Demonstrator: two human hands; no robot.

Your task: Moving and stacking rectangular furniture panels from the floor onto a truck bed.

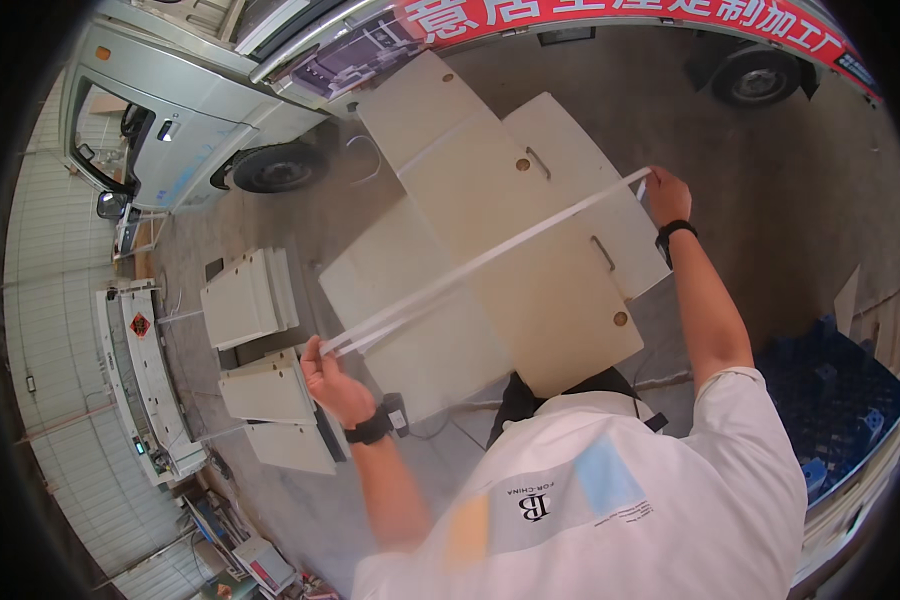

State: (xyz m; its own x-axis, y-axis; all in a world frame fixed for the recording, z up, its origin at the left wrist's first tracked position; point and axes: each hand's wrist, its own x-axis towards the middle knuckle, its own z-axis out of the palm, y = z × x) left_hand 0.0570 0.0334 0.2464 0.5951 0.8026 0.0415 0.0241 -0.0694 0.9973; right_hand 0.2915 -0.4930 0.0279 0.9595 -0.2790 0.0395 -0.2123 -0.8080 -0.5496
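Observation:
A long white strip (510,243) is stretched slantwise across in front of me, with a second length running beside it near my left hand. My left hand (336,388) pinches its lower left end. The upper right end is gripped in my right hand (668,197), held farther from me, with a short tail hanging beside it. Under the strip lie several cream cabinet panels (450,215), overlapping one another. Two dark bar handles (603,253) and several round hinge holes (523,165) show on them. Whether the strip touches the panels, I cannot tell.
More panels (245,300) are stacked on the floor at left. A truck (185,120) stands at the far left, under a red banner (610,15) along the far edge. Blue plastic pallets (840,400) lie at right. A cord (430,435) runs near my left wrist.

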